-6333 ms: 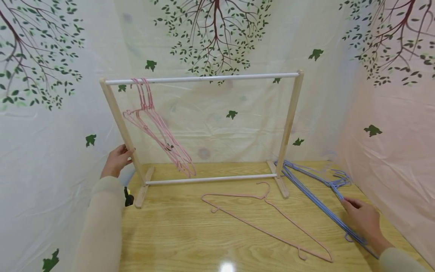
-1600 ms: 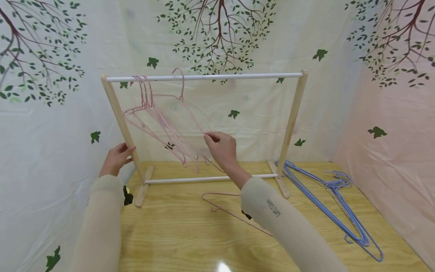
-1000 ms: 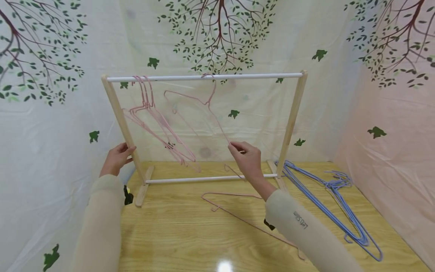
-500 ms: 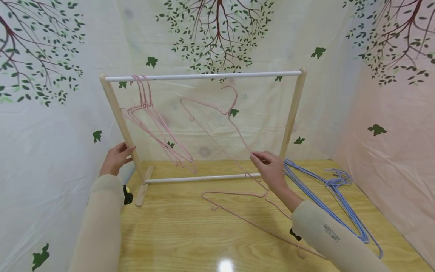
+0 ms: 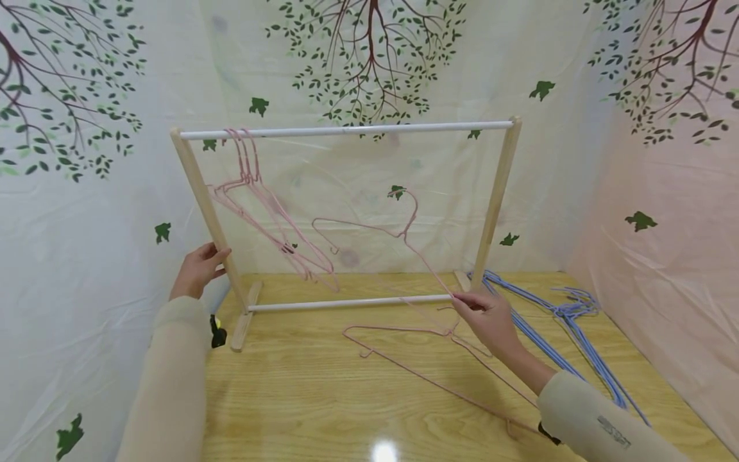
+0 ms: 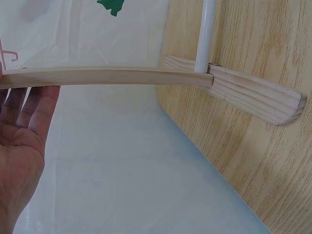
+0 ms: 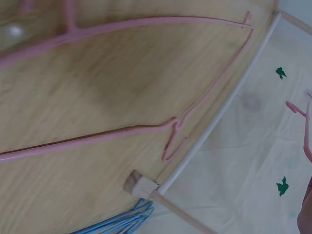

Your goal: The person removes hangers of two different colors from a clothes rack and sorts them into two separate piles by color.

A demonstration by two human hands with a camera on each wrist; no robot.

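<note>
In the head view my left hand [image 5: 197, 273] holds the left wooden post [image 5: 199, 192] of a hanger rack, thumb in front. In the left wrist view that hand [image 6: 22, 156] has its fingers behind the post [image 6: 107, 77]. My right hand [image 5: 491, 321] pinches the sloping arm of a pink clothes hanger [image 5: 424, 262], its hook below the rack's white top bar [image 5: 346, 130] and free of it. Several pink hangers [image 5: 248, 168] hang by their hooks at the bar's left end. Another pink hanger [image 5: 398, 329] lies flat on the table, partly behind my right forearm.
A stack of blue hangers [image 5: 571, 313] lies on the wooden table [image 5: 288, 385] at right, beside the rack's right foot. The rack's lower white bar [image 5: 335, 304] runs just above the table. Patterned sheeting hangs behind and at both sides.
My right hand left the blue hangers and lifted a pink hanger up off the top bar. It has since come down and right with it. The left hand stays on the post.
</note>
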